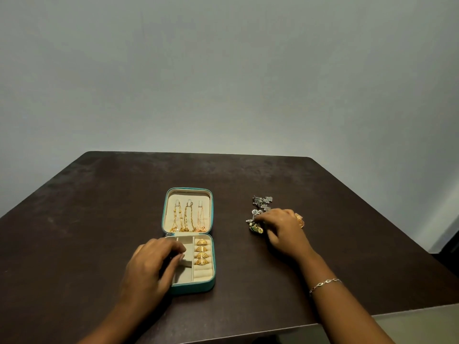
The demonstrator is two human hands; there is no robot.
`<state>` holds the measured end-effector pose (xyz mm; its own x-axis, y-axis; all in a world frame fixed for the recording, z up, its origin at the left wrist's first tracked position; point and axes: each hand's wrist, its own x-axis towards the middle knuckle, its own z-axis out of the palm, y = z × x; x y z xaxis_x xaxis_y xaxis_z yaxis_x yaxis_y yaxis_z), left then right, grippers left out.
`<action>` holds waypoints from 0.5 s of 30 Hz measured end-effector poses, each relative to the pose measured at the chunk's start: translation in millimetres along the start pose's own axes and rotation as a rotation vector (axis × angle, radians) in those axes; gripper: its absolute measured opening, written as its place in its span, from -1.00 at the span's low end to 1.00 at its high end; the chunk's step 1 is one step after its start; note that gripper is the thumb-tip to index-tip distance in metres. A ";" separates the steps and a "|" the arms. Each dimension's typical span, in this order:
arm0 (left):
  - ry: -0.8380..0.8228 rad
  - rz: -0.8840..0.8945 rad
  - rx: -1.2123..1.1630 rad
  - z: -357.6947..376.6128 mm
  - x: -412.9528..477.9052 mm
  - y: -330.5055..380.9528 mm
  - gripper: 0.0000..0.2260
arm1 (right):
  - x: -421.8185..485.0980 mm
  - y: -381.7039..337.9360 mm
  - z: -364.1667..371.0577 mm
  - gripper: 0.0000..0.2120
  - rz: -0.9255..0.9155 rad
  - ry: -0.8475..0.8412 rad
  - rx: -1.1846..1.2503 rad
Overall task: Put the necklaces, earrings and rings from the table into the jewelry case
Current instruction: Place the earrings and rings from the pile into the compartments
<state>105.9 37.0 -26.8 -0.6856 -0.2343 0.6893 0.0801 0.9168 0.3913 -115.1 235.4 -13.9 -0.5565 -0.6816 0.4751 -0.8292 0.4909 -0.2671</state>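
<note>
A teal jewelry case [210, 286] lies open on the dark table, cream inside. Three necklaces [187, 218] hang in its lid. Several gold rings [202, 252] sit in the ring rolls of its right column. My left hand [151, 264] lies over the case's left compartments, fingers curled, and what it holds is hidden. To the right lies a pile of silver and green earrings [260, 212]. My right hand [283, 229] reaches into that pile and its fingertips pinch an earring at the pile's near end. A gold piece [300, 219] shows beyond the knuckles.
The dark brown table [99, 219] stands against a pale wall. Its near edge runs below my forearms and its right edge slants close to the earring pile. A thin bracelet [324, 284] circles my right wrist.
</note>
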 end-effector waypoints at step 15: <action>-0.001 -0.012 -0.004 -1.2 0.3 2.5 -0.81 | -5.9 7.7 -9.4 -0.92 0.213 0.192 0.215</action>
<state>106.8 38.9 -24.9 -0.6871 -0.2450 0.6840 0.0746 0.9127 0.4018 -117.7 248.4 -10.9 -0.7154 -0.4519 0.5329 -0.6986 0.4718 -0.5379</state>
